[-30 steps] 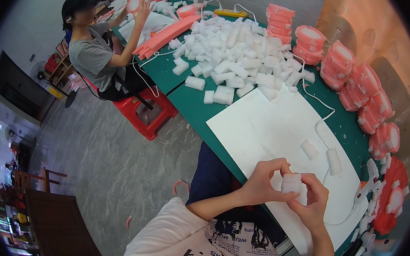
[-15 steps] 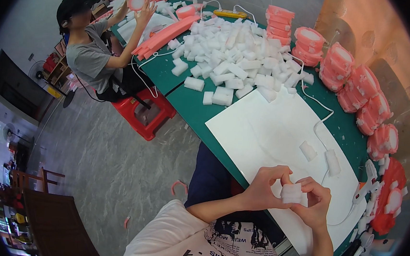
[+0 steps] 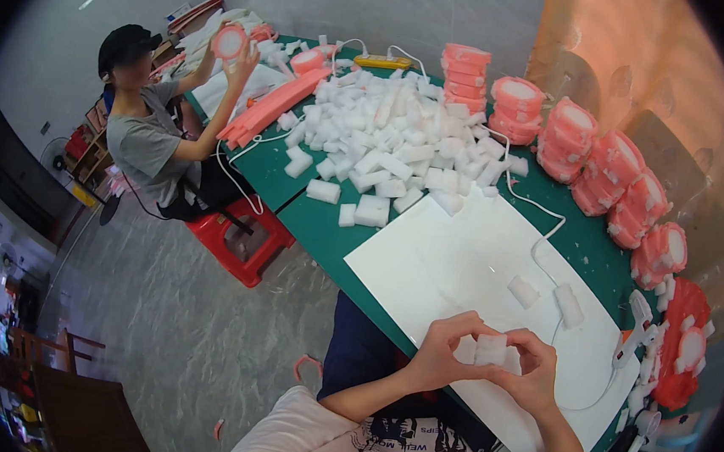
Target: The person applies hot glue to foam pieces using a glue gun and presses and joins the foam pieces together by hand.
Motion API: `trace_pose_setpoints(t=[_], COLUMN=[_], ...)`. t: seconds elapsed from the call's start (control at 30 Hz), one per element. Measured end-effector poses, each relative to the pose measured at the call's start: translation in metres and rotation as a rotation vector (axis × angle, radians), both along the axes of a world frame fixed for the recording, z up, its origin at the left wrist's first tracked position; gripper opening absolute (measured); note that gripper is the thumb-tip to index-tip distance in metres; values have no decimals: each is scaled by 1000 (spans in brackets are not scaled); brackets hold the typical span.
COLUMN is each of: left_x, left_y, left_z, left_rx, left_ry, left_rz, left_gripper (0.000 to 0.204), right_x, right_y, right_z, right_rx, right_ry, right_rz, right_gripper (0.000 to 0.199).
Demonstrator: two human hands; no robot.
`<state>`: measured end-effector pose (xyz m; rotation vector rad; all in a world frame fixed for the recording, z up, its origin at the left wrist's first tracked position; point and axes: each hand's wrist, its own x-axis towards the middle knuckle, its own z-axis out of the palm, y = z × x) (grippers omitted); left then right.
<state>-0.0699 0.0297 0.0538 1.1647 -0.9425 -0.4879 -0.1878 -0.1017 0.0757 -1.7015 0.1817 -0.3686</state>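
Note:
Between both hands a small white foam block [image 3: 491, 349] is pinched above the white board [image 3: 445, 245]. My left hand [image 3: 446, 352] grips it from the left, with thumb and index finger curved round. My right hand [image 3: 536, 371] closes on it from the right in the same way, thumbs low and index fingers high. Faint lines run across the block; whether it is one piece or several pressed together I cannot tell. Two loose white foam blocks, one [image 3: 523, 291] and another [image 3: 568, 306], lie on the board just beyond my hands.
A large heap of white foam blocks [image 3: 386, 134] covers the green table [image 3: 320, 223]. Pink-wrapped round stacks [image 3: 608, 173] line its far right edge. A white corded tool [image 3: 632, 332], like a glue gun, lies right. Across the table, a seated person [image 3: 153, 129] holds a pink-and-white disc [image 3: 229, 42].
The view has shifted, so the table sits slightly lower and further left. Both hands keep their pinch on the foam block, which now shows turned a little.

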Motion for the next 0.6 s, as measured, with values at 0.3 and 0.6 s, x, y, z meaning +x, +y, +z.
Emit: trace_pose_setpoints(t=[0.3, 0.6], left_x=[-12, -12], left_y=[-1, 4], left_z=[1, 1], left_rx=[-55, 27], left_ry=[77, 103], left_rz=[107, 53], left_gripper=[35, 40], right_x=[0, -4], right_y=[0, 5], right_z=[7, 2], right_rx=[-352, -190], right_ry=[-78, -54], right_rz=[23, 1], right_gripper=[51, 39])
